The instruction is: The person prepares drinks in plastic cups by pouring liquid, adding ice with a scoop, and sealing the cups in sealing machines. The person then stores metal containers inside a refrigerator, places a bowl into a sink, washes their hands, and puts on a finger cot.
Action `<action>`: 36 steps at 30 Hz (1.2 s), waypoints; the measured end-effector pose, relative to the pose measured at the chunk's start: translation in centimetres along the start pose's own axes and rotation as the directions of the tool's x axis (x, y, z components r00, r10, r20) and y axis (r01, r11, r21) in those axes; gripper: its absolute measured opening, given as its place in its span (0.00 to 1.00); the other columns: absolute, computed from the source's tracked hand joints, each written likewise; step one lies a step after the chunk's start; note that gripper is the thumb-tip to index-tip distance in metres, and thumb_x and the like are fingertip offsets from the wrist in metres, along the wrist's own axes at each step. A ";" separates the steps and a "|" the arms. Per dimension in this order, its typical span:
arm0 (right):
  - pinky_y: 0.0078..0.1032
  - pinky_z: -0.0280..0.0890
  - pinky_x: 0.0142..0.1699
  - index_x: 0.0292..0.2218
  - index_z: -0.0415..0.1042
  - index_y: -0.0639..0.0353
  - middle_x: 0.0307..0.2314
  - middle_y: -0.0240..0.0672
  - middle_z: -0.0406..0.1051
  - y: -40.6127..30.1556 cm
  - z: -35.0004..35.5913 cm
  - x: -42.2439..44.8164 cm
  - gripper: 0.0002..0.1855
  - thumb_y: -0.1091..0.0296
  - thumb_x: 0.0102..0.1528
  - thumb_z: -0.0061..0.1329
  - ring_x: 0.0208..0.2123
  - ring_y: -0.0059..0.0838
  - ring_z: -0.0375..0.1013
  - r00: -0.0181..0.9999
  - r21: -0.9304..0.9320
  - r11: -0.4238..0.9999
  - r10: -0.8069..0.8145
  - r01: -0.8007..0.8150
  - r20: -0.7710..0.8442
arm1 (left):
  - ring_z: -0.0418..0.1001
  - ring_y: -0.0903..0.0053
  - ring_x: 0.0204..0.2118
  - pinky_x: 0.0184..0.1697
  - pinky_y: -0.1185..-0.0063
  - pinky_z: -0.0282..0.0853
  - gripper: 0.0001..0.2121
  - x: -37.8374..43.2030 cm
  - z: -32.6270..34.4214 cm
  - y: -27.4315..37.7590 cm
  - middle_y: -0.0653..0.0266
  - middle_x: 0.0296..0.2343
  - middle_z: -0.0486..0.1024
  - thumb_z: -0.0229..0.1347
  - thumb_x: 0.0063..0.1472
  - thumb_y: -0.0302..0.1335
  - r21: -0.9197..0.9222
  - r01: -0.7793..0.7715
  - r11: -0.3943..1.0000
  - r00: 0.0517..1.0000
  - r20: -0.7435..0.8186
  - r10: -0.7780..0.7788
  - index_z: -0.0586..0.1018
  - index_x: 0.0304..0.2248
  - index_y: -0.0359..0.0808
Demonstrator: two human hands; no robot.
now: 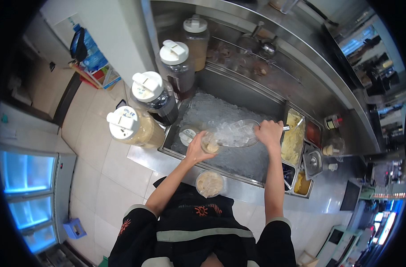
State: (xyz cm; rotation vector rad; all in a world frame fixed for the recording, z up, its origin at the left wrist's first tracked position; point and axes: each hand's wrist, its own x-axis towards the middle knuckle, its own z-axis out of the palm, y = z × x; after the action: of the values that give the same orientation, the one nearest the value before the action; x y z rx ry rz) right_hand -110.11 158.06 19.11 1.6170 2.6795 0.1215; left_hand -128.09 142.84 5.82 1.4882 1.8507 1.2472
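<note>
My left hand [197, 149] grips a clear plastic cup [210, 142] with something pale at its bottom, tilted over the ice bin. In my right hand [270, 133] is the handle of an ice scoop [239, 133] heaped with ice cubes. The scoop's front end is at the cup's mouth; whether they touch I cannot tell. Below them, loose ice [219, 106] fills much of the steel bin [236, 83]. A second cup [209, 184], holding a light brown drink with ice, stands on the counter's front ledge close to my apron. A white-lidded container [188, 136] sits in the ice beside my left hand.
Several white-lidded pitchers [136, 126] line the bin's left side. To the right are a steel pan of pale yellow food [292, 137], smaller pans and a loose steel lid [312, 163]. Strainers [269, 46] lie behind the bin. A glass-door fridge [28, 173] stands at far left.
</note>
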 end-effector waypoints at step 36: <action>0.42 0.60 0.36 0.46 0.51 0.44 0.44 0.41 0.48 -12.5 5.0 -17.7 0.50 0.58 0.19 0.59 0.47 0.47 0.48 0.912 0.333 0.897 -0.366 0.293 0.185 | 0.61 0.69 0.42 0.46 0.75 0.56 0.36 3.4 -0.8 -2.5 0.57 0.39 0.62 0.61 0.28 0.22 -0.297 -0.206 0.933 0.972 0.045 0.229 0.60 0.43 0.33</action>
State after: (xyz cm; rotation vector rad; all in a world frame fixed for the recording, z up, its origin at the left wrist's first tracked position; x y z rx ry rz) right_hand -112.69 136.94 12.63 1.0993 2.8216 -0.4762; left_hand -131.13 145.72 4.69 1.5811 1.4075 1.4674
